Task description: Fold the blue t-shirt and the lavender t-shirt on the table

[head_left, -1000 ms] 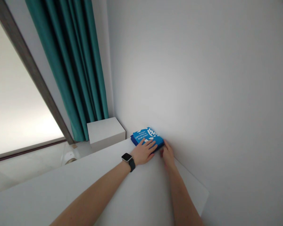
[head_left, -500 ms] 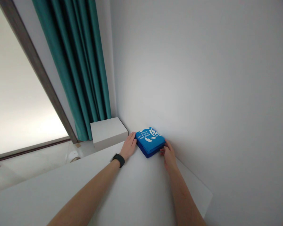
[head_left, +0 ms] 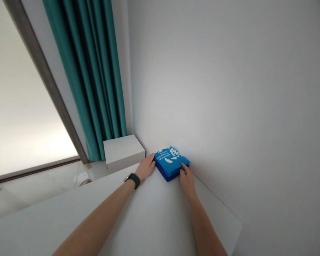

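A folded blue cloth [head_left: 171,166] with white lettering and large white figures lies on the white tabletop against the wall. Two layers show, a brighter blue one above a darker one. My left hand [head_left: 146,167] rests flat beside the cloth's left edge, fingers stretched out and fingertips touching it; a black watch is on that wrist. At the near right corner, my right hand [head_left: 187,177] grips the edge of the cloth, one fingertip on top and the thumb at the front side.
The white tabletop [head_left: 154,217] meets the pale wall [head_left: 202,89] on the right. Beyond its far left edge stands a white box-shaped unit [head_left: 124,151], with a green curtain [head_left: 96,71] behind it. A bright window [head_left: 24,106] and a light floor [head_left: 40,188] are at left.
My right hand has shifted slightly left along the cloth's front edge, and its fingertip now lies on top. The left hand stays at the left edge. The view has tilted a little.
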{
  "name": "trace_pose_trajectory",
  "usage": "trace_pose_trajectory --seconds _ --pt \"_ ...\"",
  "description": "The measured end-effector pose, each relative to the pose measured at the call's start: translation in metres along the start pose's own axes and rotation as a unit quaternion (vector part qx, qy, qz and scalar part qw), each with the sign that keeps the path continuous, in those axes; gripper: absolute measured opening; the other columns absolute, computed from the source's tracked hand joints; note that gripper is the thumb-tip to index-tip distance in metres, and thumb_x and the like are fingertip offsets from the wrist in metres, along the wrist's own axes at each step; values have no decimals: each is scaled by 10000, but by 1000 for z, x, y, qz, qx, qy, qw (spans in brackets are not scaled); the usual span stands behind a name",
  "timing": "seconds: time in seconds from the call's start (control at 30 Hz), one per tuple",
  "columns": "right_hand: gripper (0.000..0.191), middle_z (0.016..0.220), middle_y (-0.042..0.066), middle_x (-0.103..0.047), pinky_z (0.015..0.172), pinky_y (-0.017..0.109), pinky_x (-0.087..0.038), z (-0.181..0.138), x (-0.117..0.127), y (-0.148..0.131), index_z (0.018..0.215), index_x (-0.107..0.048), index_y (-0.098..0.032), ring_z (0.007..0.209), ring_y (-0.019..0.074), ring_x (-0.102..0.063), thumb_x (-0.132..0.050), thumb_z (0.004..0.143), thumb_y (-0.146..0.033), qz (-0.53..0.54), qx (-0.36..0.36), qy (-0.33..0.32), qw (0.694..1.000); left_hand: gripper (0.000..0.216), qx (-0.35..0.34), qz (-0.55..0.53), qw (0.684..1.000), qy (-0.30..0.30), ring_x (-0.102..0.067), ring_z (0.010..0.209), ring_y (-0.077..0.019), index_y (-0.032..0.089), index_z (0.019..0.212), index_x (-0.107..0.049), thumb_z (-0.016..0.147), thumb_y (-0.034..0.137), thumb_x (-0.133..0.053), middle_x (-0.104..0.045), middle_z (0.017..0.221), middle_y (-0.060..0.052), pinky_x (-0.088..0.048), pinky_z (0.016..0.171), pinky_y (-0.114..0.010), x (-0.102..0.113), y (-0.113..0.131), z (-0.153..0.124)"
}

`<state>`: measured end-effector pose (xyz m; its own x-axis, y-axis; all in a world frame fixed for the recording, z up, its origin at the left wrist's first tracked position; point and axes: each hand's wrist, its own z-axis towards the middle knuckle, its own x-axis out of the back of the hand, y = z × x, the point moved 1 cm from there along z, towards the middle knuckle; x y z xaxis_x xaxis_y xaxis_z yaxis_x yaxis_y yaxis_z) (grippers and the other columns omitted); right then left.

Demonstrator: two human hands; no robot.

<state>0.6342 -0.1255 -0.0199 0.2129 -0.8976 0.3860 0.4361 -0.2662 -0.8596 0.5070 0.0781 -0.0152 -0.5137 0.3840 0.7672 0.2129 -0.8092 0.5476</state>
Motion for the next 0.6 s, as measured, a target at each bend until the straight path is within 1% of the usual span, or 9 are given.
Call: trace_pose_trajectory --seconds 0.07,0.17,0.23,0.3,0.4,0.5,0.6 --pt "440 1077 154 -601 897 418 -460 0 0 -1 1150 -664 -139 965 271 -583 -412 830 -308 -18 19 19 999 521 3 13 1000 9 -364 1400 -274 116 1449 -383 968 314 -357 -407 1504 -163 -294 1152 -484 1 2 -2" --pt "418 1057 168 -590 937 467 -429 -2 3 -8 1130 -665 -130 1007 295 -552 -401 866 -318 -76 75 58 993 534 -24 54 997 53 -300 1430 -268 139 1482 -326 977 309 -367 -343 1543 -151 -267 1163 -483 1 12 -14" --pt "404 1092 171 -589 969 490 -404 -3 5 -15 1136 -656 -134 1067 302 -525 -387 893 -312 -112 120 70 984 537 -56 74 993 73 -285 1436 -260 163 1499 -298 985 306 -366 -323 1555 -134 -271 1164 -471 -1 23 -27" --pt "396 1178 164 -587 996 498 -387 -7 5 -22 1176 -634 -151 1132 294 -506 -368 922 -298 -135 166 65 975 546 -80 75 992 68 -283 1436 -258 176 1509 -282 986 306 -374 -308 1563 -123 -284 1161 -460 -4 33 -42" --pt "421 1346 144 -536 1058 494 -346 -16 0 -32 1309 -547 -172 1267 268 -448 -329 964 -278 -167 249 20 954 555 -93 63 993 47 -318 1418 -258 182 1513 -278 989 329 -383 -333 1552 -119 -305 1155 -453 -3 41 -61" --pt "482 1470 126 -444 1132 481 -265 -28 -8 -38 1451 -386 -167 1376 234 -356 -312 981 -243 -208 324 -54 921 544 -87 54 994 35 -369 1388 -248 180 1510 -284 992 323 -371 -396 1516 -123 -323 1146 -453 1 43 -72" --pt "540 1511 109 -401 1168 483 -202 -38 -11 -41 1501 -295 -156 1417 217 -304 -317 961 -175 -251 360 -107 892 533 -79 58 995 16 -404 1363 -239 176 1496 -320 984 308 -385 -433 1492 -120 -336 1139 -439 4 42 -78"
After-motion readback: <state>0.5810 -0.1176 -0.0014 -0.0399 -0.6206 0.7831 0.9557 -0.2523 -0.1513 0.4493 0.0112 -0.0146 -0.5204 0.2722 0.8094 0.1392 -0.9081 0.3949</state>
